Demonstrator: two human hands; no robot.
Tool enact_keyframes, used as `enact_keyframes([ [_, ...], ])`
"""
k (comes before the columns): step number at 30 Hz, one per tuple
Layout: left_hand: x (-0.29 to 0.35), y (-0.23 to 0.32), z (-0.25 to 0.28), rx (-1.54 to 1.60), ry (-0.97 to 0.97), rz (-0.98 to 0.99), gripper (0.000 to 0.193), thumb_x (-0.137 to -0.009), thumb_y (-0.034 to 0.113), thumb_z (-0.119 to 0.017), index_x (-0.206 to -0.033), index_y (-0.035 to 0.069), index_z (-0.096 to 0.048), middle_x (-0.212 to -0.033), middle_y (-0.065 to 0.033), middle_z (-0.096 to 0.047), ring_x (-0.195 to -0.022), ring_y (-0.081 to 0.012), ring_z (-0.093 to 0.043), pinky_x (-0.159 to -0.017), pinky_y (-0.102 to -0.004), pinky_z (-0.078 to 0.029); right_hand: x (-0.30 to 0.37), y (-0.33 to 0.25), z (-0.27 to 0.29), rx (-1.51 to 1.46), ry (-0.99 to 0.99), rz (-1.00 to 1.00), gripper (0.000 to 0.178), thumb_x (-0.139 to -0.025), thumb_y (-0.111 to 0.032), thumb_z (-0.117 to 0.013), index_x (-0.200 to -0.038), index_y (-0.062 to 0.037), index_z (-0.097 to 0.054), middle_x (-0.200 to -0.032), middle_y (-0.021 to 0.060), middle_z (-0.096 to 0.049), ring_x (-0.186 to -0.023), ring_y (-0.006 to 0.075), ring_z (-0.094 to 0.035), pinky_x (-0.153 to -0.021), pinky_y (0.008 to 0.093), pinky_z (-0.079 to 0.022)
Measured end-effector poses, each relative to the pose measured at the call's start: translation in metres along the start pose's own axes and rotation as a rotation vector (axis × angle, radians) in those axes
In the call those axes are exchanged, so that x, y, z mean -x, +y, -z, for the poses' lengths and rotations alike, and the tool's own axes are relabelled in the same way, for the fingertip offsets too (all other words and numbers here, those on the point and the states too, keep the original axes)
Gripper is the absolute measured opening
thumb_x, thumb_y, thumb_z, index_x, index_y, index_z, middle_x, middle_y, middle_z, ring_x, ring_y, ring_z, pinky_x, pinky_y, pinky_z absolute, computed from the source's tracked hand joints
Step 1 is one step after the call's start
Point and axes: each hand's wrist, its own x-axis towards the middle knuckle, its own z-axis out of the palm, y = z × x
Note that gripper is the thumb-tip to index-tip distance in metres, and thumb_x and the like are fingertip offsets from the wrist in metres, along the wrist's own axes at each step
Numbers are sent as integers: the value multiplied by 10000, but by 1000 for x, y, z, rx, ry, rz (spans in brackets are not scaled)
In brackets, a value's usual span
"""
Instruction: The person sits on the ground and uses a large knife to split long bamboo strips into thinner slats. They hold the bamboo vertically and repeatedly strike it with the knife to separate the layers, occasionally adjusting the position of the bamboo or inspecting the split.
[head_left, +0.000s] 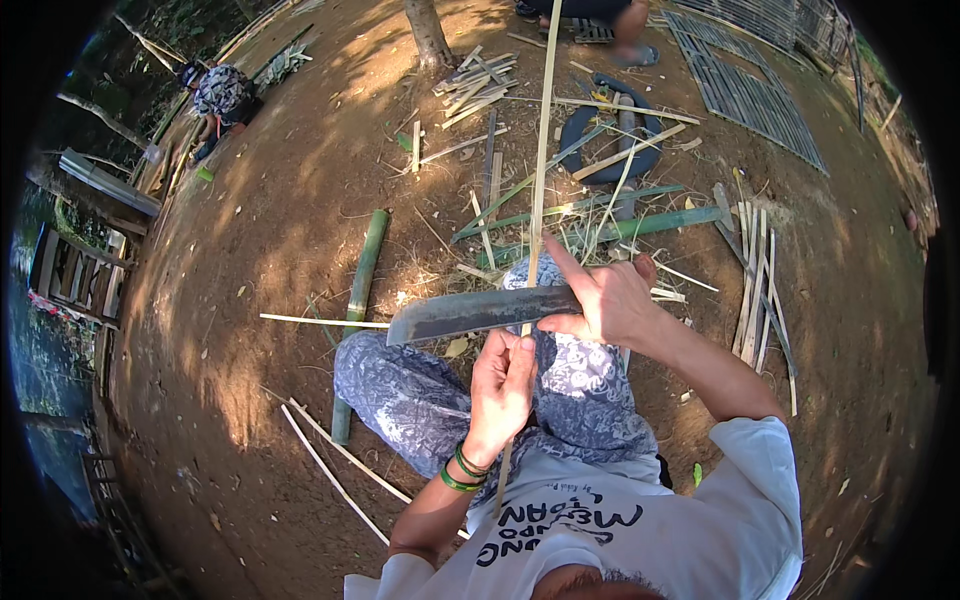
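L hand (500, 388) pinched on bamboo strip (543, 150); R hand (614, 302) closed at machete (455, 314) grip end, index out by strip. Risk: blade skids, nicks L thumb, prob. from loose pinch or bad angle. Strip runs fwd from L fingertips, under blade, past R index.

The brown dirt ground (220, 270) is part sunny, part shady. A tree trunk (428, 36) stands far ahead, with a big slatted panel (752, 98) to its right.
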Motion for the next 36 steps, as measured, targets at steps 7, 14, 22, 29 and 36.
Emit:
enact_keyframes([
  [7, 7, -5, 13, 51, 11, -9, 225, -1061, 246, -527, -919, 95, -442, -601, 58, -415, -458, -12, -304, -394, -213, -224, -4, -5, -7, 83, 76, 199, 1002, -867, -677, -611, -1485, 67, -348, -451, 126, -524, -446, 355, -601, -505, 448, -508],
  [14, 8, -2, 20, 33, 36, -50, 209, -1064, 223, -519, -920, 94, -439, -629, 55, -415, -469, -12, -307, -399, -209, -229, -18, 2, -3, -21, 119, 74, 917, -854, -586, -665, -1513, -27, -358, -546, 176, -582, -492, 387, -594, -545, 506, -468],
  [22, 18, 7, 22, 60, 17, -38, 240, -1065, 217, -516, -879, 93, -427, -635, 65, -417, -514, -17, -335, -447, -203, -267, -24, -10, 11, -50, 114, 73, 865, -887, -623, -596, -1503, -53, -387, -577, 188, -603, -546, 449, -604, -587, 537, -482],
  [29, 19, 8, 38, 38, 35, -69, 183, -1073, 197, -488, -929, 93, -445, -616, 63, -404, -465, -17, -302, -399, -206, -237, -56, 17, 32, -257, 287, -192, 722, -954, -542, -569, -1393, 28, -507, -634, 212, -619, -608, 400, -651, -615, 487, -498],
  [36, -34, 99, 80, -78, 409, -594, 178, -1086, 184, -439, -1173, 58, -531, -687, 23, -500, -463, -29, -410, -404, -177, -329, -45, -54, 61, -1118, 209, -167, 482, -960, -306, -659, -1294, 38, -604, -535, -49, -504, -438, 37, -485, -426, 235, -354],
])
